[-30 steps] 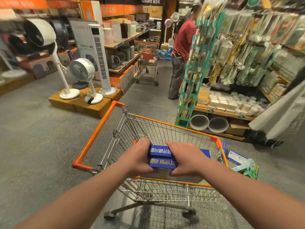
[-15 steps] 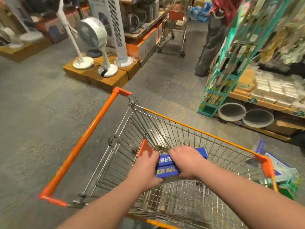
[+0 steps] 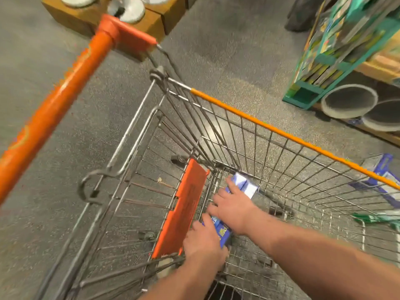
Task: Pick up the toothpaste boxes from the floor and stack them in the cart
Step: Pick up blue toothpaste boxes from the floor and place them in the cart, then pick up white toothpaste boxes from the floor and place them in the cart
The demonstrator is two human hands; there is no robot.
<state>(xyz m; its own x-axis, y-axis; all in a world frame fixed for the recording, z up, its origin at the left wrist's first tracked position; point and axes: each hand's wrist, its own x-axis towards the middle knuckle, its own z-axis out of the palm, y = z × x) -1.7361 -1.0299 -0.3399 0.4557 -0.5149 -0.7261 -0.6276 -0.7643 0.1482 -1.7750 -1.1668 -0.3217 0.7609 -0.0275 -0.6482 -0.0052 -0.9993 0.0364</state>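
Deep inside the wire cart (image 3: 281, 135), both my hands press on blue toothpaste boxes (image 3: 224, 233) near the cart's floor, beside the orange child-seat flap (image 3: 184, 208). My left hand (image 3: 204, 245) grips the near end of the boxes. My right hand (image 3: 232, 204) lies flat over the far end, where a pale box face (image 3: 244, 184) shows. More toothpaste boxes, blue (image 3: 381, 176) and green (image 3: 376, 218), lie on the floor beyond the cart's right side, seen through the wire.
The cart's orange handle (image 3: 54, 109) runs along the left. A teal display rack (image 3: 337, 46) and two grey round tubs (image 3: 348, 100) stand at the right. Wooden plinths with fan bases (image 3: 132, 9) sit at the top. The floor is grey speckled.
My hands have gone from the cart's rim down to its bottom with the blue boxes. My head has tipped down, so the shop and the person ahead have left view.
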